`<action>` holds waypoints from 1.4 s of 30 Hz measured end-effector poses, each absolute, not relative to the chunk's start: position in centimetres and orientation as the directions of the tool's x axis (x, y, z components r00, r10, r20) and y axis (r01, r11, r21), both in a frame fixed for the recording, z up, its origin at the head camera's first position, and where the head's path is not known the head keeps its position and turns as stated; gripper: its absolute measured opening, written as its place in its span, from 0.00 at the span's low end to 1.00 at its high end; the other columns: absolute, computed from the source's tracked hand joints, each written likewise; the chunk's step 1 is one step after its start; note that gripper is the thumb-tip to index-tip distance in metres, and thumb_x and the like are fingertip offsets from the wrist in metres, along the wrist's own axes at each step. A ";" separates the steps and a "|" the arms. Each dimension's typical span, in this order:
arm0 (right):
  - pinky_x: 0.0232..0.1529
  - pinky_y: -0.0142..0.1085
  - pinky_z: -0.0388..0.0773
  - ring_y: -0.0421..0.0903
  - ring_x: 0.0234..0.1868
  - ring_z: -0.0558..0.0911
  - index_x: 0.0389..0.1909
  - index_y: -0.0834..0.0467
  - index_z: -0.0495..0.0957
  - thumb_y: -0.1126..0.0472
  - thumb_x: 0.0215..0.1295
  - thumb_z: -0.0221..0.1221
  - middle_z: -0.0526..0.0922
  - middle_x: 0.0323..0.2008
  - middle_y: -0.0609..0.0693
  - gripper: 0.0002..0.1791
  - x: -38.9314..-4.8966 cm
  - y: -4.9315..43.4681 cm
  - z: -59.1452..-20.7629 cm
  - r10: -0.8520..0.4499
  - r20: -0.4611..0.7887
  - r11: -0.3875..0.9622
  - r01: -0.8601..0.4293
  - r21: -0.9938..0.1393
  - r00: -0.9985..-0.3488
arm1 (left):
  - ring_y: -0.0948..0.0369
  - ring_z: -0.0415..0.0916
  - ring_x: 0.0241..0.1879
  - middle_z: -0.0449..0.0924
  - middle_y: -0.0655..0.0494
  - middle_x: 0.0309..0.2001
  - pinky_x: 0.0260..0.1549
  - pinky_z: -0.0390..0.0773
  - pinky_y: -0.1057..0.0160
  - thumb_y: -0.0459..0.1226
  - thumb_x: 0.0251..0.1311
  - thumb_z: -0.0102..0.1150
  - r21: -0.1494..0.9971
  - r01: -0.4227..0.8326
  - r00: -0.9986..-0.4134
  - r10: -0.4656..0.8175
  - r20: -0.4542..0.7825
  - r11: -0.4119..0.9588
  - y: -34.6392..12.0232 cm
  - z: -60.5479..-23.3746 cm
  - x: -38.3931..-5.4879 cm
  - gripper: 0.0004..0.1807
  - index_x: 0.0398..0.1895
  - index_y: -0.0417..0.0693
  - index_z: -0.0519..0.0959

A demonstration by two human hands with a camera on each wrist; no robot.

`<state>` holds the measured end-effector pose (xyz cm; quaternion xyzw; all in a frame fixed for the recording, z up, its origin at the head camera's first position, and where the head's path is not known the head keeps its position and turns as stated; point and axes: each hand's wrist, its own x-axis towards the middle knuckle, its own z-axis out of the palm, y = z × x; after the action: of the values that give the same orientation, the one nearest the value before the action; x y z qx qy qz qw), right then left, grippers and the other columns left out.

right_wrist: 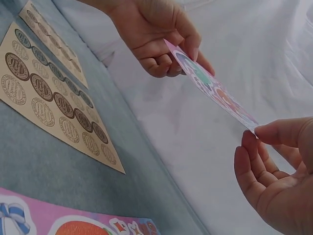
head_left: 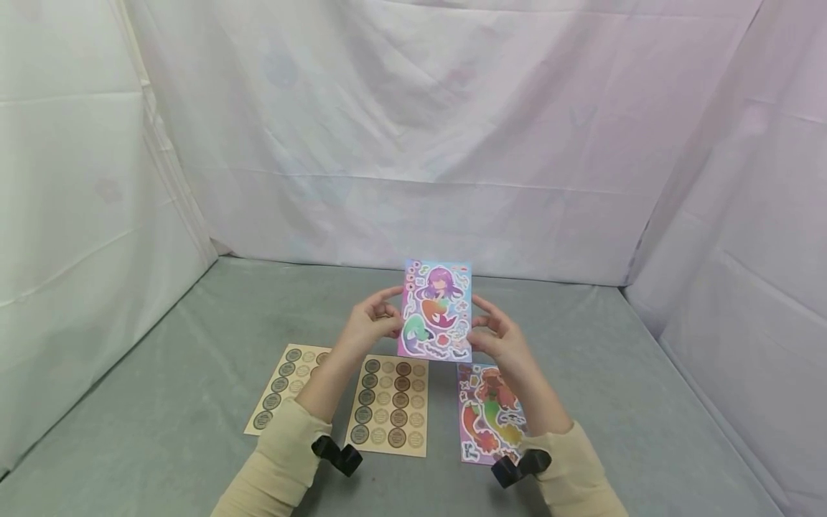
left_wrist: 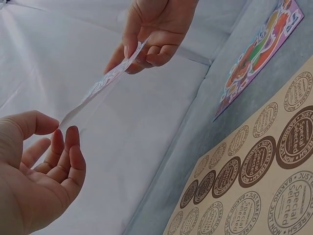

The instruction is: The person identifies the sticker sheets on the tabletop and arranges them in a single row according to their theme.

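A mermaid sticker sheet with a purple-haired figure is held up above the table, its printed side facing the head camera. My left hand pinches its left edge between thumb and fingers. On the opposite edge, my right hand pinches it the same way. Seen nearly edge-on in the left wrist view, the sheet spans the gap between both hands. The right wrist view shows the right thumb and fingertips meeting at a corner of the sheet.
Two tan sheets of round labels lie on the grey table: one at the centre, another to its left, partly behind the left forearm. A second mermaid sticker sheet lies under the right forearm. White cloth hangs around the table.
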<state>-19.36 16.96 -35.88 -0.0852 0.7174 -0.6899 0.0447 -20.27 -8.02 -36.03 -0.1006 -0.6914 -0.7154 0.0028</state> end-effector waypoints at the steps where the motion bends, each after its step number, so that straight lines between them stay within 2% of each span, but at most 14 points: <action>1: 0.44 0.39 0.79 0.47 0.38 0.79 0.71 0.56 0.60 0.73 0.60 0.58 0.72 0.46 0.59 0.38 -19.3 17.1 -35.9 -0.182 0.054 0.040 -0.062 -0.997 -0.982 | 0.57 0.77 0.29 0.77 0.46 0.32 0.36 0.81 0.59 0.22 0.54 0.57 0.989 0.140 -0.979 0.140 0.145 -0.047 -7.9 -36.0 -20.2 0.32 0.65 0.46 0.69; 6: 0.45 0.41 0.79 0.49 0.39 0.80 0.71 0.53 0.60 0.73 0.60 0.58 0.72 0.47 0.59 0.38 -19.0 17.5 -36.0 -0.172 0.044 0.038 -0.051 -0.998 -0.984 | 0.58 0.77 0.30 0.75 0.46 0.34 0.36 0.81 0.59 0.21 0.52 0.56 0.989 0.135 -0.977 0.159 0.144 -0.068 -7.5 -35.9 -19.9 0.34 0.66 0.46 0.69; 13: 0.44 0.40 0.80 0.49 0.39 0.80 0.71 0.54 0.60 0.73 0.60 0.58 0.72 0.47 0.60 0.37 -18.8 18.2 -36.2 -0.168 0.052 0.034 -0.058 -0.998 -0.984 | 0.58 0.80 0.32 0.74 0.43 0.39 0.39 0.81 0.56 0.20 0.51 0.56 0.990 0.116 -0.973 0.190 0.128 -0.075 -7.1 -35.2 -19.3 0.36 0.67 0.43 0.67; 23: 0.43 0.37 0.80 0.45 0.36 0.81 0.72 0.57 0.57 0.71 0.62 0.58 0.73 0.45 0.58 0.37 -18.1 19.3 -36.0 -0.188 0.070 0.075 -0.086 -0.994 -0.980 | 0.59 0.80 0.30 0.74 0.45 0.40 0.37 0.81 0.58 0.21 0.52 0.59 0.989 0.124 -0.972 0.193 0.137 -0.080 -6.2 -36.2 -19.4 0.35 0.66 0.44 0.68; 30: 0.43 0.38 0.80 0.47 0.38 0.81 0.72 0.56 0.58 0.70 0.62 0.58 0.73 0.46 0.61 0.37 -17.6 19.9 -36.3 -0.186 0.061 0.105 -0.082 -0.991 -0.981 | 0.58 0.80 0.31 0.74 0.45 0.39 0.39 0.81 0.52 0.20 0.49 0.59 0.991 0.112 -0.972 0.197 0.126 -0.080 -5.5 -36.8 -19.3 0.36 0.66 0.45 0.69; 34: 0.43 0.38 0.80 0.47 0.37 0.80 0.72 0.57 0.58 0.72 0.62 0.58 0.73 0.45 0.60 0.37 -17.4 20.2 -36.4 -0.184 0.074 0.106 -0.095 -0.990 -0.980 | 0.58 0.79 0.31 0.74 0.46 0.39 0.38 0.82 0.54 0.21 0.50 0.59 0.990 0.111 -0.970 0.206 0.126 -0.082 -5.2 -37.2 -19.2 0.36 0.66 0.47 0.69; 42: 0.42 0.37 0.79 0.45 0.35 0.80 0.72 0.59 0.56 0.71 0.62 0.58 0.73 0.44 0.61 0.38 -16.9 21.1 -36.7 -0.196 0.079 0.124 -0.104 -0.987 -0.978 | 0.59 0.78 0.29 0.74 0.47 0.38 0.37 0.82 0.55 0.20 0.49 0.56 0.987 0.130 -0.960 0.237 0.149 -0.096 -4.6 -37.8 -18.9 0.37 0.67 0.45 0.67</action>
<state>-16.93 21.08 -36.66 -0.1001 0.7489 -0.6541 0.0349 -18.88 -4.60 -37.78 -0.1365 -0.6712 -0.7276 -0.0368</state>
